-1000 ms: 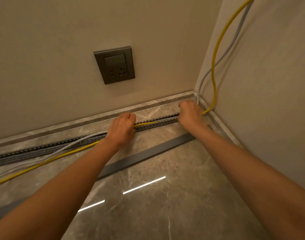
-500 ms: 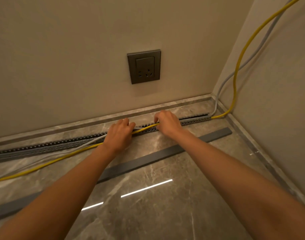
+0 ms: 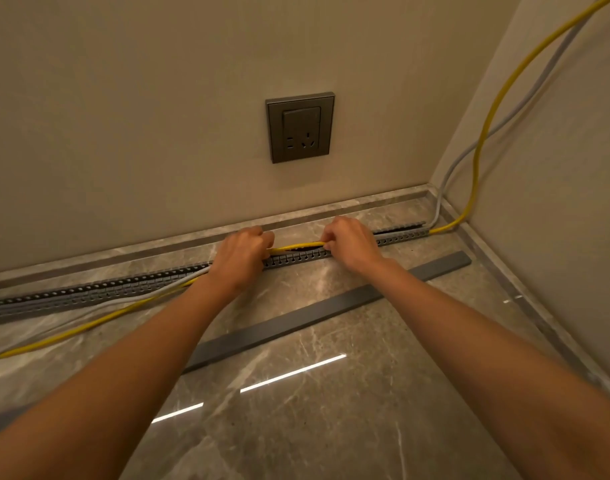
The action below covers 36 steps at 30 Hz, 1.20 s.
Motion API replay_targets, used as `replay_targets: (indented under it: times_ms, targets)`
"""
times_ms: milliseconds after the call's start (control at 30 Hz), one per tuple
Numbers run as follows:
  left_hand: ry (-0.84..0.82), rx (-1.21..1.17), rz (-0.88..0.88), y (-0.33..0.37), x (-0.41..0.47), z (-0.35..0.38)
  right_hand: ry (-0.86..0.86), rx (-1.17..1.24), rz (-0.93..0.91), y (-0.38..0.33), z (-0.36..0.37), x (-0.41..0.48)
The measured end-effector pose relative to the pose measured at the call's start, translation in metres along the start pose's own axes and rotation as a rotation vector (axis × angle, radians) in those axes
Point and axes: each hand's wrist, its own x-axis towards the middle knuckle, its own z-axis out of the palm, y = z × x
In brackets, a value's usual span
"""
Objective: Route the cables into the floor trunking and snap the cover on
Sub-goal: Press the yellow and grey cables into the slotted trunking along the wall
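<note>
A grey slotted floor trunking (image 3: 88, 292) runs along the foot of the back wall to the right corner. A yellow cable (image 3: 298, 245) and a grey cable (image 3: 469, 154) come down the right wall into the trunking's right end. Between my hands the yellow cable bows slightly above the channel. My left hand (image 3: 242, 259) and my right hand (image 3: 352, 245) both pinch it over the trunking. Left of my left hand both cables lie loose on the floor outside the channel. The flat grey cover strip (image 3: 296, 322) lies on the floor in front, apart from the trunking.
A dark wall socket (image 3: 300, 128) sits on the back wall above my hands. The marble floor (image 3: 331, 410) reflects light strips. The right wall meets the back wall in a corner at the trunking's right end, with a stone skirting along both.
My right hand has slid left along the trunking from the corner toward my left hand. The stretch of cable to the right now lies inside the channel. The camera has shifted left.
</note>
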Motion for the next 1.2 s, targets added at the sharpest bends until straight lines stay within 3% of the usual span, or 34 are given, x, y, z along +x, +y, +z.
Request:
replay_targets:
  times_ms: [133, 267, 633, 867, 1200]
  targets:
    - [-0.059, 0.141, -0.05, 0.008, 0.005, -0.007, 0.034, -0.065, 0.008, -0.002, 0.001, 0.001]
    - [-0.119, 0.242, 0.015, 0.013, 0.008, -0.006, 0.054, -0.074, -0.003, 0.0, 0.004, -0.002]
    - [-0.095, 0.129, 0.098, 0.057, 0.013, 0.007, -0.067, 0.04, -0.068, 0.017, 0.01, -0.01]
    - [0.118, 0.025, 0.083, 0.061, 0.005, 0.021, -0.144, -0.041, -0.072, 0.021, 0.006, -0.006]
    - [-0.093, 0.174, 0.067, 0.066, 0.034, 0.007, -0.156, 0.023, -0.113, 0.031, -0.003, -0.006]
